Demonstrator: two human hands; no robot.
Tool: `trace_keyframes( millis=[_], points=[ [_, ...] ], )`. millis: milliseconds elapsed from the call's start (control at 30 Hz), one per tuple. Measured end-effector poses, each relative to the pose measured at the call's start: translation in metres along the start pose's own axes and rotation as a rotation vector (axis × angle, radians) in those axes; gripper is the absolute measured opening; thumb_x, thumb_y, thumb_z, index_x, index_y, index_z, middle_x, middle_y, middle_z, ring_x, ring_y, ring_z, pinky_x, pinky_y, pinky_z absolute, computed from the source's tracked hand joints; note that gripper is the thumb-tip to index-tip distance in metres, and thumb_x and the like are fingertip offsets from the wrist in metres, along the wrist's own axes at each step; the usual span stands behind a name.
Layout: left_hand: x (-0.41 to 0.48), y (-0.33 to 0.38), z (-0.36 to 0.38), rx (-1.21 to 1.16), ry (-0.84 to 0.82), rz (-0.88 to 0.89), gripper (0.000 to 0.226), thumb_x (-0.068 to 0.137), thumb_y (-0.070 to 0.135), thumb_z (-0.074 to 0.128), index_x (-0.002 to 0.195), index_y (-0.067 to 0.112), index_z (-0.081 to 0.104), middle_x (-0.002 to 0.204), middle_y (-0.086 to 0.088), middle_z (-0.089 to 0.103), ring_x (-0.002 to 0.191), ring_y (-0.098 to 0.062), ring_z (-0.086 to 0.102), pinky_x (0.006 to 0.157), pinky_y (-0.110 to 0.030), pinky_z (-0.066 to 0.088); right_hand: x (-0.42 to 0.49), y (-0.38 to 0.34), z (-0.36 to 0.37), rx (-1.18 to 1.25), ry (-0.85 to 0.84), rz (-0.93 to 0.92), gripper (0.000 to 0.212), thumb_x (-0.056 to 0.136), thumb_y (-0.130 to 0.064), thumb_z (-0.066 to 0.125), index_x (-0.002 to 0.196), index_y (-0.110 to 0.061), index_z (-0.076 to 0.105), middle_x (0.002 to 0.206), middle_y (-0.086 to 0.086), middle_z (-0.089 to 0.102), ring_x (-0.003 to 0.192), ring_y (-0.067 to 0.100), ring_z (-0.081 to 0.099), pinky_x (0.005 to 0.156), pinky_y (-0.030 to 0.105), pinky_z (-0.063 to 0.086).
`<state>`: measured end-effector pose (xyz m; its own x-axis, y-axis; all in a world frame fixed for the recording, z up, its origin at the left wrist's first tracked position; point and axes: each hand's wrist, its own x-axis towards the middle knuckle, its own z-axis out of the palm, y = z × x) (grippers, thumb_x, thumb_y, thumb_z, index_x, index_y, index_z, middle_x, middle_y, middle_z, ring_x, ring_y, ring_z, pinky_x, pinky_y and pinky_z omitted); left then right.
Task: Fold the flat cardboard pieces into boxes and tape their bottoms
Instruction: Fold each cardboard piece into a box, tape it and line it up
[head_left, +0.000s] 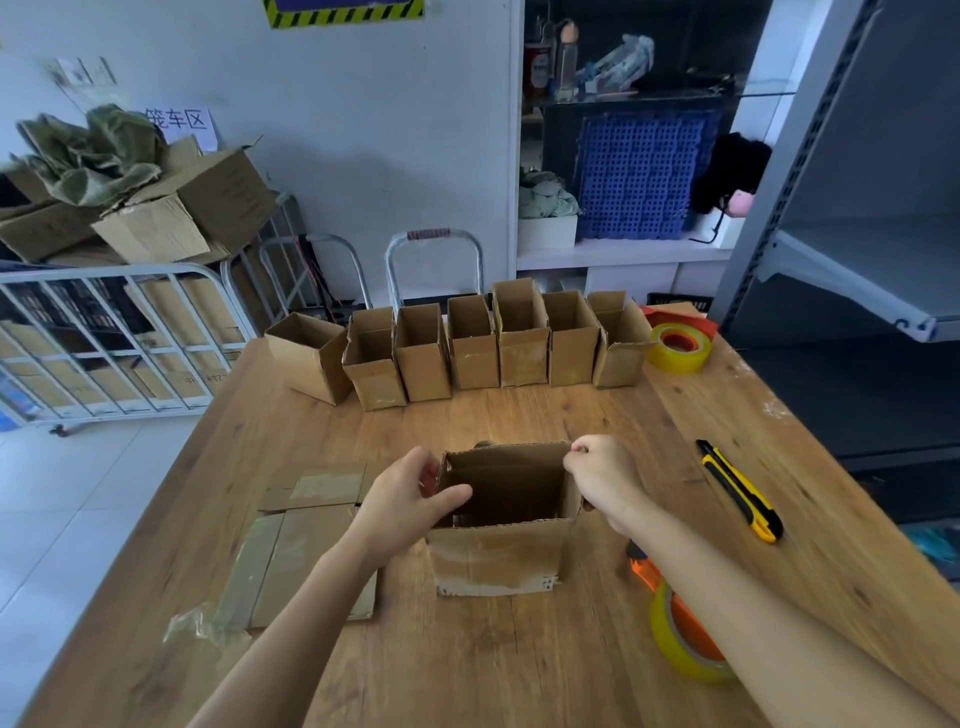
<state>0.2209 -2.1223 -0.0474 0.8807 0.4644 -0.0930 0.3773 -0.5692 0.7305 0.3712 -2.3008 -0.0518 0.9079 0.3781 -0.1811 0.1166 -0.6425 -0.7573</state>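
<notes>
Wooden table (519, 649), upright box (498, 556) between both hands' fingers (582, 449)

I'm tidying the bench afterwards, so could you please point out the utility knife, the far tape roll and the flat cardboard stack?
utility knife (740, 490): head view, middle of its yellow body.
far tape roll (680, 347): head view, top face.
flat cardboard stack (306, 540): head view, top sheet.

White paper sign (179, 123) on the wall: reads "笼车区"
Print on the cartons behind the metal railing (208, 378): too blurred to read
</notes>
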Motion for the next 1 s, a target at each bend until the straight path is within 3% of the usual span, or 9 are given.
trace_keyframes(
  millis=[167,267,367,433,567,667,733,867,1000],
  points=[
    [-0.006,-0.004,0.003,-0.048,0.115,0.065,0.019,0.083,0.028,0.073,0.089,0.022,0.056,0.082,0.005,0.059,0.073,-0.008,0.055,0.063,-0.017,0.046,0.006,-0.005,0.010,-0.042,0.035,0.027,0.024,0.094,-0.004,0.045,0.071,-0.007,0.054,0.068,0.006,0.047,0.060,0.018,0.049,0.050,0.028,0.044],
    [-0.009,0.002,0.005,-0.018,-0.036,0.100,0.006,0.091,0.028,0.063,0.092,0.022,0.064,0.085,0.004,0.063,0.077,-0.008,0.059,0.070,-0.023,0.051,0.009,-0.007,0.013,0.009,-0.044,0.018,0.017,0.091,-0.010,0.049,0.076,-0.003,0.055,0.067,0.007,0.045,0.060,0.020,0.047,0.050,0.028,0.041],
    [-0.007,0.003,0.006,-0.022,-0.083,0.073,0.028,0.100,0.028,0.046,0.101,0.010,0.068,0.093,-0.005,0.066,0.085,-0.015,0.060,0.082,-0.039,0.051,0.004,-0.007,0.005,0.120,-0.107,-0.063,0.024,0.092,-0.030,0.059,0.090,-0.006,0.060,0.075,0.001,0.054,0.068,0.016,0.054,0.053,0.024,0.043],
    [-0.005,0.001,0.006,-0.030,-0.074,0.038,0.026,0.100,0.024,0.046,0.113,0.015,0.067,0.104,-0.001,0.067,0.096,-0.014,0.061,0.087,-0.034,0.052,-0.002,-0.004,-0.002,0.176,-0.088,-0.100,0.024,0.094,-0.038,0.058,0.102,-0.016,0.057,0.088,-0.001,0.061,0.076,0.014,0.061,0.055,0.021,0.048],
    [-0.003,-0.006,0.007,-0.009,-0.064,0.033,0.030,0.097,0.020,0.052,0.126,0.024,0.061,0.113,0.011,0.063,0.105,-0.003,0.057,0.087,-0.018,0.045,-0.014,0.015,-0.011,0.120,-0.094,-0.291,0.028,0.098,-0.005,0.048,0.120,-0.019,0.058,0.099,-0.009,0.061,0.091,0.008,0.062,0.071,0.018,0.054],
    [-0.005,-0.005,0.007,-0.058,-0.049,0.029,0.025,0.100,0.028,0.047,0.108,0.018,0.069,0.096,0.002,0.069,0.091,-0.011,0.062,0.084,-0.033,0.053,-0.021,0.031,-0.018,-0.061,-0.200,-0.400,0.061,0.090,0.014,0.043,0.142,-0.018,0.045,0.130,-0.007,0.053,0.118,0.006,0.051,0.100,0.025,0.047],
    [-0.005,-0.004,0.005,-0.105,-0.057,0.020,0.040,0.100,0.040,0.042,0.102,0.010,0.069,0.094,-0.006,0.069,0.089,-0.019,0.064,0.086,-0.043,0.053,-0.026,0.037,-0.022,-0.100,-0.277,-0.433,0.073,0.087,0.014,0.045,0.149,-0.023,0.033,0.143,-0.009,0.043,0.131,0.004,0.041,0.105,0.021,0.042],
    [-0.010,0.000,0.002,-0.122,-0.100,0.036,0.078,0.085,0.072,0.036,0.104,0.003,0.066,0.100,-0.016,0.068,0.094,-0.029,0.063,0.088,-0.046,0.050,-0.034,0.042,-0.027,-0.254,-0.426,-0.476,0.078,0.087,-0.007,0.059,0.151,-0.033,0.024,0.153,-0.020,0.024,0.140,-0.001,0.021,0.114,0.023,0.027],
    [-0.014,0.005,0.006,-0.045,-0.126,0.102,0.017,0.094,0.044,0.051,0.095,0.033,0.064,0.094,0.006,0.069,0.090,-0.006,0.063,0.075,-0.023,0.052,-0.033,0.038,-0.021,-0.390,-0.365,-0.471,0.064,0.093,-0.052,0.053,0.148,-0.023,0.038,0.156,-0.013,0.025,0.142,0.006,0.022,0.113,0.029,0.022]
  ],
)
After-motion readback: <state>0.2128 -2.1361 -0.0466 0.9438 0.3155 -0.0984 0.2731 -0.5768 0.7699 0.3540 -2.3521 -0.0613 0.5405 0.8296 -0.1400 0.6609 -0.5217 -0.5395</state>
